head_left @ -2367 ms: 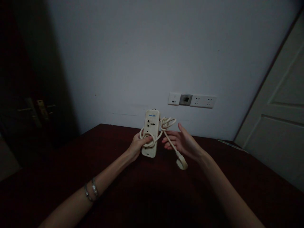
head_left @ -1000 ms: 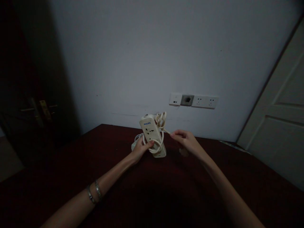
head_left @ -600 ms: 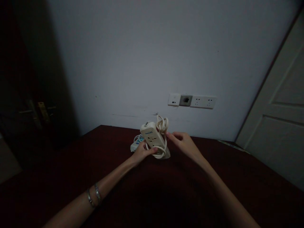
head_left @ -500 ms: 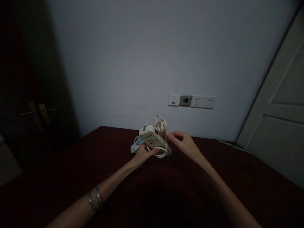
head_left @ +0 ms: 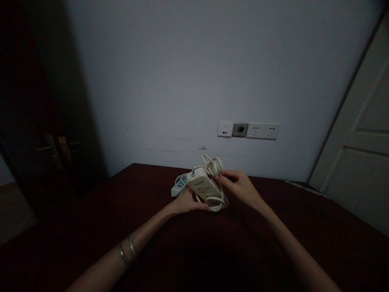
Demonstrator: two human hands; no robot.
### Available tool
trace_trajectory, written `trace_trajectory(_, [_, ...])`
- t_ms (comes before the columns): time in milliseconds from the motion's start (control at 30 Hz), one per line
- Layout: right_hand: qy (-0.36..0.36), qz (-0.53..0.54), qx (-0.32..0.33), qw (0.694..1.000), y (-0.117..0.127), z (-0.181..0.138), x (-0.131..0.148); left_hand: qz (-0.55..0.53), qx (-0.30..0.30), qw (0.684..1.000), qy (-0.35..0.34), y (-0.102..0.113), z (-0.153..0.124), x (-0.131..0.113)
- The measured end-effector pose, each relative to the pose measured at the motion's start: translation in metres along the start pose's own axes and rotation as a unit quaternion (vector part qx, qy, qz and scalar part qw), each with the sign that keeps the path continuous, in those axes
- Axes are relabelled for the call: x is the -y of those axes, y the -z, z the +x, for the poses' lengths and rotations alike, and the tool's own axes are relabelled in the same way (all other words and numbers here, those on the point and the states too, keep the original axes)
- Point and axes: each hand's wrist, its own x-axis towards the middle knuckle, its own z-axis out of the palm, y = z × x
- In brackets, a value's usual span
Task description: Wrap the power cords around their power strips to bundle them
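A white power strip is held tilted above the dark red table, its socket face toward me. My left hand grips it from the left and below, thumb along its lower edge. A white cord is bundled in loops at its top, and another loop hangs over its lower end. The fingertips of my right hand are pinched on the cord at the strip's right side. Behind my left hand lies a second, white-and-blue power strip with its own cord, partly hidden.
The dark red tabletop runs back to a pale wall. Wall sockets and a grey wall plate sit above its back edge. A white door stands at right, and a dark door with a handle at left.
The held power strip has moved a little right and down in view, with both hands on it. Its cord loops at the top have spread slightly and shifted right.
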Motion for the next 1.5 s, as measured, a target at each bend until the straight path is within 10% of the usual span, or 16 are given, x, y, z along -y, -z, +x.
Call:
trace_trajectory(167, [-0.005, -0.085, -0.018, 0.996, 0.001, 0.001, -0.008, -0.030, 0.211, 0.976, 0.035, 0.054, 0.002, -0.031])
trace_trajectory(300, [0.015, -0.158, -0.012, 0.987, -0.005, -0.001, -0.004, -0.112, 0.092, 0.989, 0.038, 0.067, -0.002, -0.060])
trace_trajectory(567, [-0.002, -0.094, 0.003, 0.996, -0.016, -0.001, -0.002, 0.123, -0.138, 0.983, -0.010, 0.012, -0.001, -0.073])
trace_trajectory(1133, [-0.229, 0.332, 0.094, 0.910, -0.013, -0.002, 0.001, -0.173, -0.047, 0.984, -0.015, 0.026, 0.002, -0.050])
trace_trajectory(1500, [-0.238, 0.379, 0.134, 0.884, -0.007, -0.004, 0.007, -0.034, -0.095, 0.994, -0.033, 0.020, -0.003, -0.066])
